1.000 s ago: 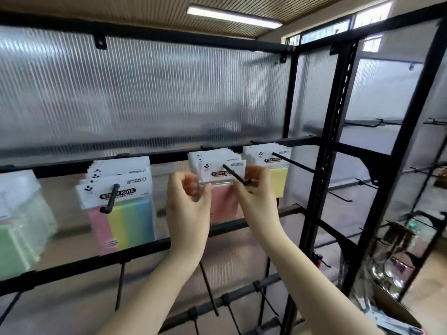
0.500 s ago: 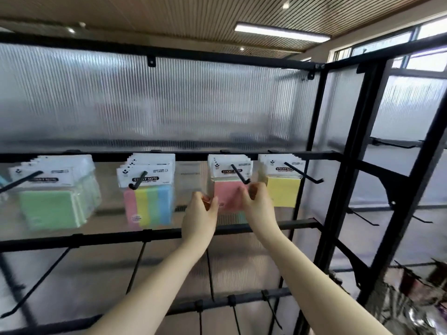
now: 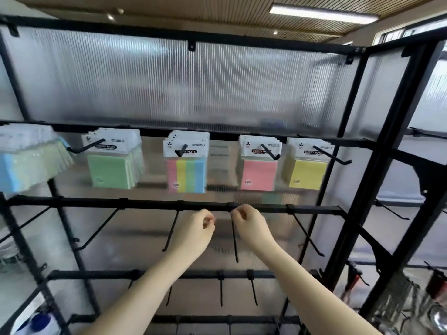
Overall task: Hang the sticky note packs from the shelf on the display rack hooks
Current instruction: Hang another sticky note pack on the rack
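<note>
Grip, left hand (image 3: 197, 229): fingers loosely curled toward the thumb, nothing between them; it hangs just below the middle crossbar (image 3: 150, 203).
Grip, right hand (image 3: 249, 224): fingers curled in the same loose way, holding nothing; its knuckles sit at the crossbar's lower edge, beside a bare hook (image 3: 234, 238) that slopes down from the bar.
Hands to each other: near, not touching, both below the row of hanging packs.
Pink pack (image 3: 258, 169): hangs on its hook from the upper bar, directly above the right hand and well clear of it; a stack of white header cards lies behind the front one.
Yellow pack (image 3: 306, 171): next hook to the right, just beside the pink pack.
Striped pack (image 3: 186, 171): pink, yellow, green and blue bands; hangs above and left of the left hand.
Green pack (image 3: 110, 169): further left on its own hook.
Blue and green packs (image 3: 26, 163): at the far left edge, fanned out and blurred.
Display rack (image 3: 377, 165): black metal frame with ribbed translucent panels behind; the lower bars carry only bare hooks.
Ceiling light (image 3: 323, 13): long lit strip at upper right.
</note>
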Demonstrator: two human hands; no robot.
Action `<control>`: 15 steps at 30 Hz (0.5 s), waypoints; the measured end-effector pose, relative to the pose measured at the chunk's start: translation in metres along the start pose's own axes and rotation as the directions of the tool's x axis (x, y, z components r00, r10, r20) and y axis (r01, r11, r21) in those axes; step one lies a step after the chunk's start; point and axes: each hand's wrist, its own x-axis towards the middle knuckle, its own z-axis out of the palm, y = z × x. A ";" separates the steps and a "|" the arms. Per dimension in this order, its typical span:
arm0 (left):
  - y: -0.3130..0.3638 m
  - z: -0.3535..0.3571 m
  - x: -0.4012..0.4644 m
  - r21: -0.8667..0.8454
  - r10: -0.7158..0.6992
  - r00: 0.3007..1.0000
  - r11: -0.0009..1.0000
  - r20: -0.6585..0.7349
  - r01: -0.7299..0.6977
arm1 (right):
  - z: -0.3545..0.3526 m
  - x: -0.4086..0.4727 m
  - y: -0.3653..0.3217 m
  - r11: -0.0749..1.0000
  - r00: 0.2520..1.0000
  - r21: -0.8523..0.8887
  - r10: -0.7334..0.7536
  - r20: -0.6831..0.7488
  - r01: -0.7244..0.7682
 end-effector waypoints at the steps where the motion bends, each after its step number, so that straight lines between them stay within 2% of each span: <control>1: -0.007 -0.010 -0.004 0.020 -0.003 1.000 1.000 -0.004 0.003 | 0.010 -0.005 -0.010 1.000 0.999 -0.014 -0.024 0.033 0.025; 4: -0.031 -0.045 -0.018 0.059 -0.046 0.999 0.997 -0.023 0.047 | 0.045 -0.020 -0.043 0.995 0.991 -0.037 -0.091 0.098 0.095; 8: -0.080 -0.100 -0.039 0.021 -0.077 0.995 0.997 -0.065 0.079 | 0.103 -0.043 -0.095 0.988 0.969 0.006 -0.151 0.194 0.153; 15: -0.186 -0.215 -0.097 0.011 -0.226 0.962 0.973 -0.153 0.230 | 0.229 -0.076 -0.184 0.961 0.883 -0.031 -0.241 0.404 0.276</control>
